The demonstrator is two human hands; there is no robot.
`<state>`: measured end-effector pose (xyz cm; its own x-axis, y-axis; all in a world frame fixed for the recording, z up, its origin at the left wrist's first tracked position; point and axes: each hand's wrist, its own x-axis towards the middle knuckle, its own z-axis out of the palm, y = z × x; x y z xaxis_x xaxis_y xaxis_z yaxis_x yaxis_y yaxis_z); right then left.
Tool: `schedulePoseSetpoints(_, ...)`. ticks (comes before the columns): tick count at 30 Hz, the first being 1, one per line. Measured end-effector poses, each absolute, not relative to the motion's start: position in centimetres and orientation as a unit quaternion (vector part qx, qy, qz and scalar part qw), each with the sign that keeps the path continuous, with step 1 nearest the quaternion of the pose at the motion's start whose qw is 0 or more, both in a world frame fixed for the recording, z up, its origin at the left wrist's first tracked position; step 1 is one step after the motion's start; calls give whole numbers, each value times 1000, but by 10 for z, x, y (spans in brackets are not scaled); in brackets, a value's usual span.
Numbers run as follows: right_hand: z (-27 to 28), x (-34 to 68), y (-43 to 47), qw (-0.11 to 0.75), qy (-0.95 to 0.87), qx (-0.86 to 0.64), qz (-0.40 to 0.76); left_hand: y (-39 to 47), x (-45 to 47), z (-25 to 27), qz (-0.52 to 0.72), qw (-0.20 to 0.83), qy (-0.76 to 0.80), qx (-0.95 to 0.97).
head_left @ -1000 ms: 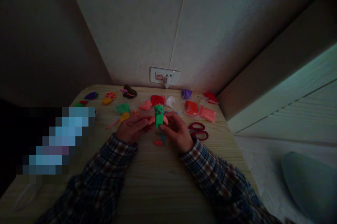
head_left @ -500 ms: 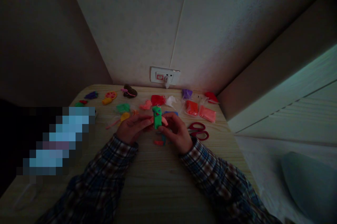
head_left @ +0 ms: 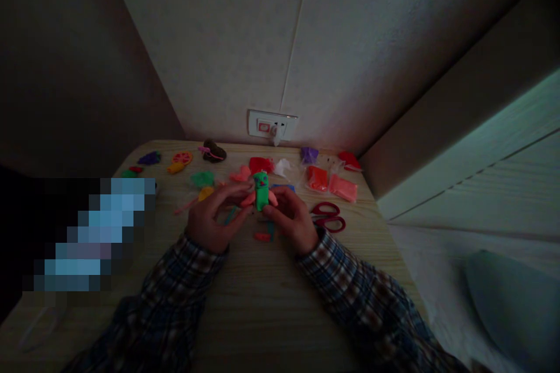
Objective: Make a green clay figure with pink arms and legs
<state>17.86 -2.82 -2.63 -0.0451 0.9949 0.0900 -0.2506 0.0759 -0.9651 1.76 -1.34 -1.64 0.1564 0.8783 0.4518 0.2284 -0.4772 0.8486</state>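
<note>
A small green clay figure (head_left: 262, 198) stands upright between my two hands, above the table. It has a face with purple and red marks and a pink wing on each side. My right hand (head_left: 297, 220) pinches it, thumb at its lower front and fingers behind the right wing. With finger and thumb curved about the left wing (head_left: 248, 200), my left hand (head_left: 213, 220) touches the figure's other side; whether it bears any weight is hard to see. Below lies an orange-pink clay piece (head_left: 262, 237) beside a teal strip (head_left: 272, 232).
Red-handled scissors (head_left: 328, 205) lie right of my right hand. Bagged clay, such as an orange pack (head_left: 317, 178) and a pink pack (head_left: 343, 188), sits behind. A brown clay piece (head_left: 213, 151) and a yellow-orange one (head_left: 181, 158) are back left. A wall socket (head_left: 273, 126) is behind the table.
My left finger and thumb have spread wider around the left wing, which now shows more fully. The figure has turned to face me more squarely. My right hand keeps its grip.
</note>
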Motion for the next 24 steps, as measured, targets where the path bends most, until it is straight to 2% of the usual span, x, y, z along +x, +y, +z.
schedulePoseSetpoints(4,-25,178,-29,564,-456,-397,563,-16,19,-11,511,208,418,722)
schedulePoseSetpoints(7,-24,176,-31,561,-444,-394,578,-20,19,-6,510,166,420,732)
schedulePoseSetpoints(14,-23,172,-33,557,-426,-394,595,-27,18,-4,487,193,451,722)
schedulePoseSetpoints(21,-23,173,-33,565,-421,-410,579,-23,19,-7,471,172,466,729)
schedulePoseSetpoints(24,-24,173,-33,568,-430,-415,566,-19,18,-9,480,120,418,762)
